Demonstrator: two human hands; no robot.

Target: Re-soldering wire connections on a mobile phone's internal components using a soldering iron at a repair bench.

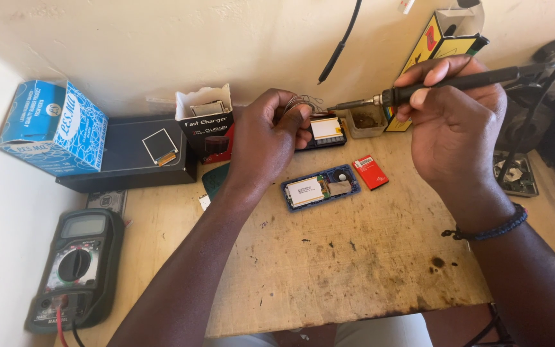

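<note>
Soldering iron (457,82) sits pinched in your right hand (454,125), far right over the table (354,257), tip aimed left; your left hand (268,138) fingers curl tight around thin solder wire (303,103).

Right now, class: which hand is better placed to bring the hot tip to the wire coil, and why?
The right hand: it grips the soldering iron, tip aimed at the wire coil pinched by the left hand.

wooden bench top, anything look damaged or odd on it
Yes: the wooden bench top is scuffed, with dark burn-like spots near the right hand, and its front edge is ragged and chipped. A small phone lies opened, back off.
</note>
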